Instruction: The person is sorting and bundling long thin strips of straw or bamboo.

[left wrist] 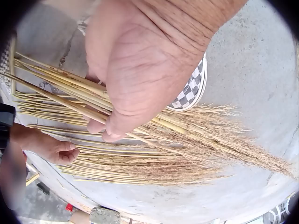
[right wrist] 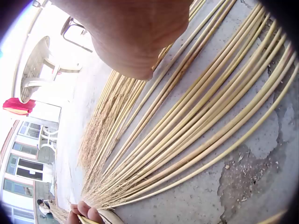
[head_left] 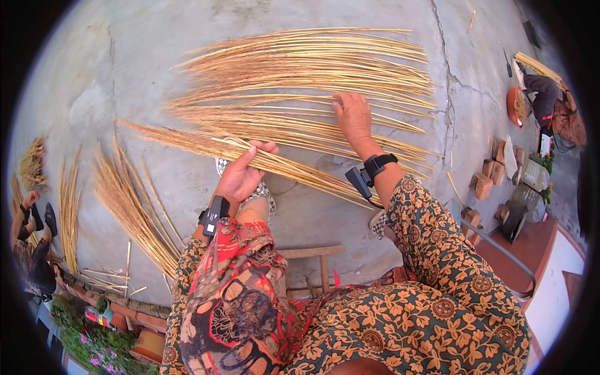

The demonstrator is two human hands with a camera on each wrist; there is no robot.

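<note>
A bundle of thin straw-coloured stalks (head_left: 294,167) with feathery brown heads lies across my left hand (head_left: 240,178), which grips it with fingers and thumb; in the left wrist view, the hand (left wrist: 145,70) covers part of the bundle (left wrist: 187,126). Beyond it, many loose stalks (head_left: 325,65) are spread on the concrete, heads to the left. My right hand (head_left: 354,119) is over their bare ends, its fingers bent downward. The left wrist view shows that hand (left wrist: 46,147) beside the stalks; whether it pinches one is hidden. In the right wrist view, the hand (right wrist: 140,37) hides its fingertips.
More stalks (head_left: 134,206) lie on the ground at left. Bricks (head_left: 483,186) stand at right, near a red bowl (head_left: 516,106) and a seated person (head_left: 562,119). Another person (head_left: 34,256) is at far left. A wooden frame (head_left: 312,252) is near my legs.
</note>
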